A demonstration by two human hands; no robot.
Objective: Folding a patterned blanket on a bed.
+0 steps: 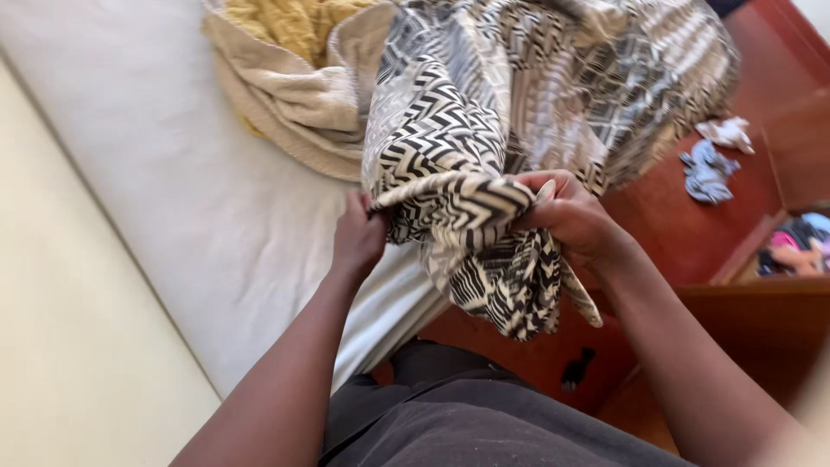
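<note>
Both hands pinch the zigzag-patterned sheet, left hand and right hand seemingly level, its bunched fold stretched crosswise between them.

Blanket on mattress

Our view: both forearms bare, no sleeves showing, no watch or rings on hands that we can spot. Dark grey garment at lap, slightly dusty-looking fabric.
</note>
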